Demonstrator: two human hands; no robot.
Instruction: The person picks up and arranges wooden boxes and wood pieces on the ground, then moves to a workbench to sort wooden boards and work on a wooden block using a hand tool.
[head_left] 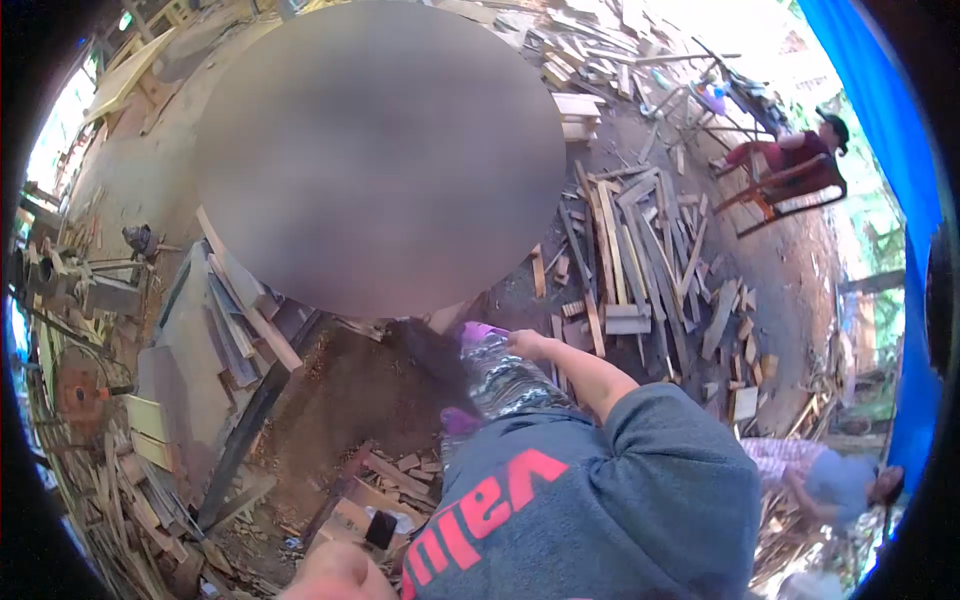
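Note:
My right arm reaches out from a dark grey shirt sleeve. At its end my right hand (525, 345) lies against the lower part of my patterned trousers (510, 380), beside a purple shoe (482, 331); its fingers are too small and blurred to read. A second purple patch (460, 421), probably my other shoe, shows lower down. At the bottom edge my left hand or forearm (340, 572) appears only as a rounded bare shape, with fingers not visible. Just beyond it is a small black rectangular object (381, 529); whether they touch cannot be told.
A large blurred oval hides the upper middle. Long wood strips (640, 250) and offcuts lie on the right; planks (250, 310) lean on the left. Wood blocks (400, 475) lie near my feet. One person sits on a wooden chair (775, 200); another person (835, 485) is lower right.

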